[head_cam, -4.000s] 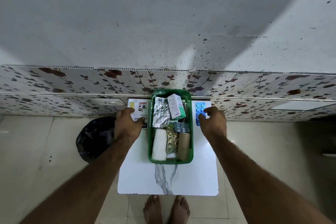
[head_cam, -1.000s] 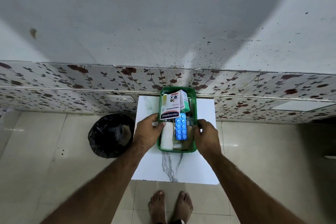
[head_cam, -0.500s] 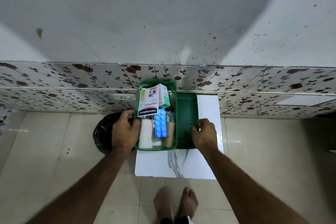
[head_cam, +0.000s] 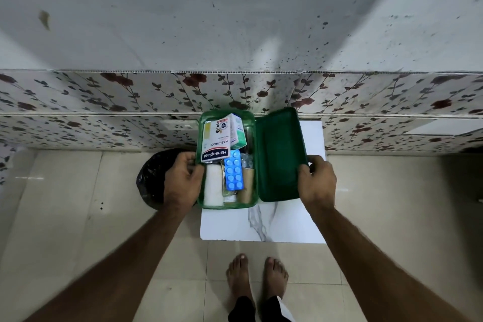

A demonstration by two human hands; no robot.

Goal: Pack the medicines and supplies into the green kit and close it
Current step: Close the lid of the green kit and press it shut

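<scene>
The green kit (head_cam: pixel 226 205) sits at the left edge of the small white marble-patterned table (head_cam: pixel 282 225), overhanging it slightly. Inside lie a white Hansaplast box (head_cam: pixel 216 142), a pale green carton (head_cam: pixel 239 131), a blue blister strip (head_cam: pixel 234 170), a white gauze roll (head_cam: pixel 213 185) and a brown roll (head_cam: pixel 246 184). My left hand (head_cam: pixel 181 180) grips the kit's left wall. The dark green lid (head_cam: pixel 279 154) lies to the right of the kit, its right edge lifted. My right hand (head_cam: pixel 316 181) holds that lid at its right rim.
A black bin bag (head_cam: pixel 153 178) sits on the tiled floor just left of the table, behind my left hand. A flower-patterned wall panel (head_cam: pixel 104 102) runs directly behind the table. My bare feet (head_cam: pixel 257 280) stand in front of it.
The plaster box and blue strip went into the kit. The kit slid left, uncovering the lid beneath it. My right hand moved to the lid's right rim and tilted it up.
</scene>
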